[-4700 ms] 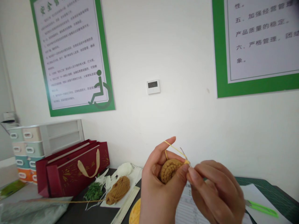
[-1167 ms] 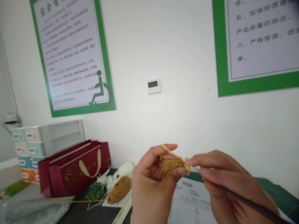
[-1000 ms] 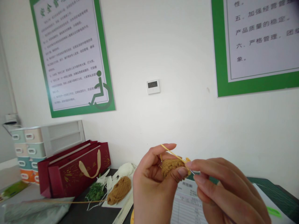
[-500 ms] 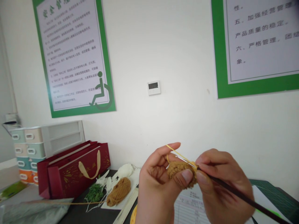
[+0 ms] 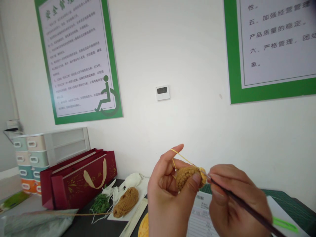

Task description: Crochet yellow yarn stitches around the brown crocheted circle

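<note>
Above the counter (image 5: 79, 224), I log left hand (image 5: 168, 200) pinching the ochre crochet piece (image 5: 189, 177); right hand (image 5: 237, 200) closed around a dark-handled crochet hook (image 5: 247, 209).

Head camera, worn by the person; the single feed I am working from. Faces forward, tipped down only slightly, so the frame takes in more wall than tabletop. Near field: left hand (image 5: 170, 194) and right hand (image 5: 237, 200), close to the lens, low centre-right. Far field: white wall (image 5: 192, 49), green-framed safety poster (image 5: 76, 59). Dark table (image 5: 81, 227) along the bottom edge.
</note>
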The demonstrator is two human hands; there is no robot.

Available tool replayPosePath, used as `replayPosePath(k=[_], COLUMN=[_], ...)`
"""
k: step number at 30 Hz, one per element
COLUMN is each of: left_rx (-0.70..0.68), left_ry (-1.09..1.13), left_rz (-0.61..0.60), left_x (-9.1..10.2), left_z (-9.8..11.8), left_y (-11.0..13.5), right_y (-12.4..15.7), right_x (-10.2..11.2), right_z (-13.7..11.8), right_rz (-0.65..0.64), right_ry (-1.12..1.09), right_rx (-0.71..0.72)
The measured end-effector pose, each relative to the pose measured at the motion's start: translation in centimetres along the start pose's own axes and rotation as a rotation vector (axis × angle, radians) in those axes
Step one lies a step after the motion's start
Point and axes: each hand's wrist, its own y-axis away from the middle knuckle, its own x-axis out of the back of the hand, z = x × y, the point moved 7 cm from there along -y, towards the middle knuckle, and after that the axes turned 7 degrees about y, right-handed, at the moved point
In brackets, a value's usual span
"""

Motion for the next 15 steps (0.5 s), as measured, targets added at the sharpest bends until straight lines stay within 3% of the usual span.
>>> replayPosePath(k=[4, 7, 12, 15], left_rx=[0.013, 0.059, 0.173, 0.211], left_ry=[0.001, 0.039, 0.121, 0.161], left_rz=[-0.018, -0.045, -0.137, -0.187], left_x=[0.6, 0.8, 0.4, 0.3], left_z=[0.4, 0.5, 0.0, -0.3], left_y=[-0.4, -0.6, -0.7, -0.8], right_y=[0.1, 0.1, 1.0, 1.8], right_x=[0.2, -0.5, -3.8, -4.9], right_z=[0.9, 2.3, 4.0, 4.0], right_rz=[0.035, 0.037, -0.182, -0.238], right_ry=[-0.179, -0.369, -0.778, -0.923], right_rx=[-0.209, -0.466, -0.882, -0.964])
